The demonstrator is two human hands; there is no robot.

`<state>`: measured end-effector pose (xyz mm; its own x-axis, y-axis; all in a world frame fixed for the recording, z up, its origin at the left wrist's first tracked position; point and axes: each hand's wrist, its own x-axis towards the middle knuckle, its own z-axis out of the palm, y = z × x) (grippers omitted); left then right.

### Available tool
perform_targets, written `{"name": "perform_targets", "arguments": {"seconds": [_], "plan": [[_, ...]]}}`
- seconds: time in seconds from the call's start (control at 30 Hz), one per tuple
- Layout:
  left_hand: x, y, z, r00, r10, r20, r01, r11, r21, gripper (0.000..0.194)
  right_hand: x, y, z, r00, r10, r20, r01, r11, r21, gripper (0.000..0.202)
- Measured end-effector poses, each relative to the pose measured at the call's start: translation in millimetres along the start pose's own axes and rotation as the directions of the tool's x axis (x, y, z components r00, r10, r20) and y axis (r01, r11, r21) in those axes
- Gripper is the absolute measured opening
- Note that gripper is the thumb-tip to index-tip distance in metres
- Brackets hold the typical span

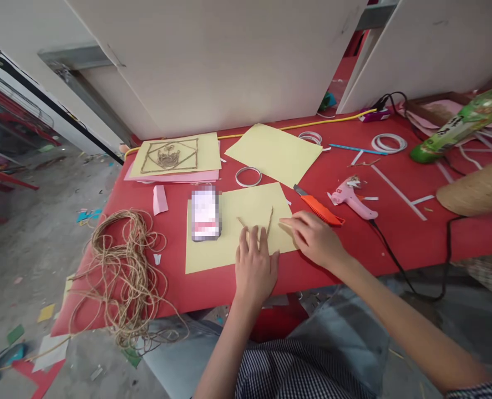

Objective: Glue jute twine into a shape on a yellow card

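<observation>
On a pale yellow sheet (216,257) at the table's front, my left hand (256,266) lies with its fingers stretched out over the paper. Short pieces of brown twine (269,219) stick out beyond its fingertips; their lower ends are partly hidden by the fingers. To the right, my right hand (318,238) is closed in a pinch on a short twine piece (285,221) above the sheet's right side. A phone (206,213), its screen blurred out, rests on the sheet's left part. Just beyond my right hand lies an orange utility knife (320,210).
A heap of loose twine (125,271) spills over the front-left edge. At the back sits a card with a twine design (168,155), beside another yellow sheet (274,152). A corded pink glue gun (354,199), a green bottle (457,124) and a twine roll (478,188) occupy the right.
</observation>
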<state>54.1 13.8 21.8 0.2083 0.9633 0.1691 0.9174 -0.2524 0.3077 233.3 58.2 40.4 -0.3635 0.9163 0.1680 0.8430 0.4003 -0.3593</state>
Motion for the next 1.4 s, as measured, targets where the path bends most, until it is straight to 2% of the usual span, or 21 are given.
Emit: {"name": "perform_targets", "arguments": {"seconds": [0.1, 0.23, 0.37, 0.57, 0.77, 1.13, 1.4], "plan": [[1.8, -0.1, 0.3, 1.000, 0.016, 0.026, -0.016, 1.000, 0.026, 0.047, 6.1, -12.2, 18.1, 1.000, -0.009, 0.020, 0.009, 1.000, -0.006, 0.044], [2.0, -1.8, 1.2, 0.999, 0.032, 0.017, -0.032, 0.998, 0.048, 0.046, 8.9, -12.3, 27.1, 0.999, 0.046, -0.014, -0.047, 0.996, -0.079, 0.050], [-0.8, -1.5, 3.6, 0.999, 0.037, 0.015, -0.038, 0.996, 0.085, 0.049, 9.7, -10.7, 29.5, 1.000, 0.031, 0.001, -0.030, 0.993, -0.114, 0.054], [1.2, 1.2, 0.8, 0.999, 0.013, 0.035, -0.016, 0.993, 0.114, 0.048, 11.6, -9.0, 34.9, 0.998, 0.044, -0.037, -0.048, 0.992, -0.114, 0.050], [8.1, 5.6, -2.6, 0.997, -0.006, 0.076, 0.000, 0.998, 0.069, 0.056, 14.0, -7.7, 36.6, 0.998, 0.052, -0.036, -0.056, 0.992, -0.116, 0.047], [6.5, 2.1, 1.3, 0.998, 0.015, 0.064, -0.018, 0.999, 0.046, 0.053, 15.5, -8.7, 37.3, 0.998, 0.067, -0.016, -0.069, 0.989, -0.132, 0.049], [6.5, 1.8, 0.3, 0.998, 0.013, 0.069, -0.016, 0.999, 0.037, 0.052, 16.8, -13.7, 38.0, 0.995, 0.101, 0.023, -0.094, 0.973, -0.211, 0.050]]}}
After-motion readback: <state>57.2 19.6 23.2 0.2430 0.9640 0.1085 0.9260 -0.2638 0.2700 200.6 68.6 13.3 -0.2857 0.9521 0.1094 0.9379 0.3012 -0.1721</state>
